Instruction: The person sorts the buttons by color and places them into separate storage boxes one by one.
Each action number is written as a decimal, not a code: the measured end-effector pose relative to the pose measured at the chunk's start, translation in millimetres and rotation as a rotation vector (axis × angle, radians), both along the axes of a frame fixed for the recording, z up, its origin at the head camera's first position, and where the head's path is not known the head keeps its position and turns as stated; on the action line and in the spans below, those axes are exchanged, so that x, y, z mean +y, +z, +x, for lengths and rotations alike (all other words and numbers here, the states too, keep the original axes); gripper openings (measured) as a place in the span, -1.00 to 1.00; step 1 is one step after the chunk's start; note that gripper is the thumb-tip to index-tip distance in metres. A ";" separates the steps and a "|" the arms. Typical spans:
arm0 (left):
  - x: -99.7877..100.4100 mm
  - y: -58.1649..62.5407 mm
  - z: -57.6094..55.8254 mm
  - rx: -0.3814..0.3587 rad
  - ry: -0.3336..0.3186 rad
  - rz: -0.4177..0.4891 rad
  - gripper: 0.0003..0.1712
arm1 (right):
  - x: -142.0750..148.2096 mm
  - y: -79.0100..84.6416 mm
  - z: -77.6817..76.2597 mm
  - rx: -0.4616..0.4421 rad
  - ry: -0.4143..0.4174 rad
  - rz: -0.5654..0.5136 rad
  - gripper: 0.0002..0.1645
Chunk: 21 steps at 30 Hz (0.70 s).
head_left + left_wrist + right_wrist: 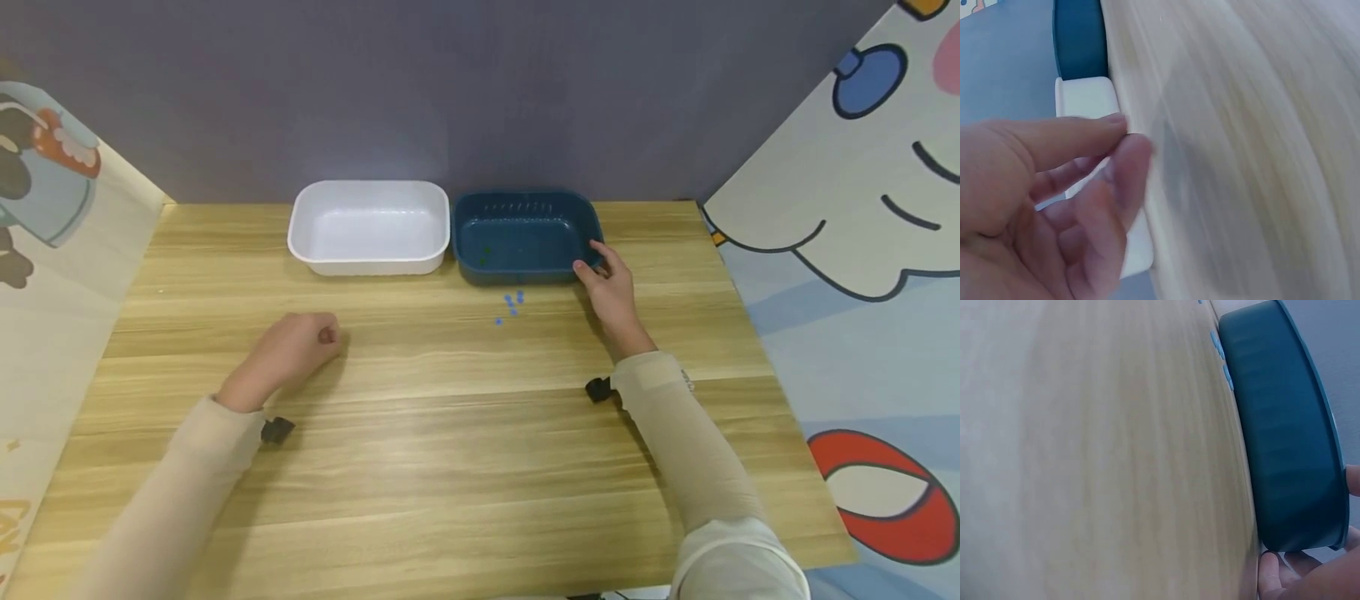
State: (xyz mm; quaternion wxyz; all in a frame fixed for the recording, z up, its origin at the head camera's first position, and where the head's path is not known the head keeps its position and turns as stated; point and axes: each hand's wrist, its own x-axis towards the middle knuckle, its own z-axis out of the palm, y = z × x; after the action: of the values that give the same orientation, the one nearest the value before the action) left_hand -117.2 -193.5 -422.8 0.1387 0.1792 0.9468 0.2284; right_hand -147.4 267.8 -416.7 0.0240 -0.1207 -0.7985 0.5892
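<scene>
Tub (517, 274) of rectangular dark-blue plastic is gripped at one end by the right hand (613, 300); the left hand (294, 348) curls, fingertips (1135, 149) together.

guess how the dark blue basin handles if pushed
Being low and wide, the dark blue basin would probably slide rather than tip. Thin-walled and evenly shaped, it's likely light but stiff. Pushed left, it may nudge the adjacent white basin.

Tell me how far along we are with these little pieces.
Looks done: small green pieces lie in the blue bin.
In hand: the right grip holds the bin's near right corner; the left grip is curled, with nothing visible in it.
Probably left: small blue pieces lie loose on the table in front of the bin.
</scene>
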 end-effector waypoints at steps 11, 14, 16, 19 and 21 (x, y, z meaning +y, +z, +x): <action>25.3 -3.9 -11.3 -0.004 -0.006 0.106 -0.91 | 1.1 -3.7 -2.4 0.011 -0.014 -0.006 -0.29; 32.8 -3.6 -13.4 -0.021 -0.005 0.138 -0.89 | 1.2 -3.9 -3.2 0.008 -0.015 -0.005 -0.29; 38.3 -3.5 -15.1 -0.037 -0.002 0.160 -0.88 | 1.9 -5.9 -4.5 0.006 -0.019 -0.007 -0.29; 46.2 -3.0 -17.5 -0.071 0.007 0.201 -0.86 | 5.4 -14.9 -8.3 0.003 -0.026 -0.012 -0.29; 51.1 -2.3 -19.0 -0.095 0.016 0.231 -0.84 | 9.5 -24.0 -11.9 0.010 -0.028 -0.010 -0.28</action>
State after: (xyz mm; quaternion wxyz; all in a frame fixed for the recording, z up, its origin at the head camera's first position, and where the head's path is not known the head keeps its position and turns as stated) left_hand -136.2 -142.4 -425.0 0.1598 0.1754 0.9080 0.3452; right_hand -159.3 277.4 -440.7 0.0359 -0.1291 -0.7937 0.5934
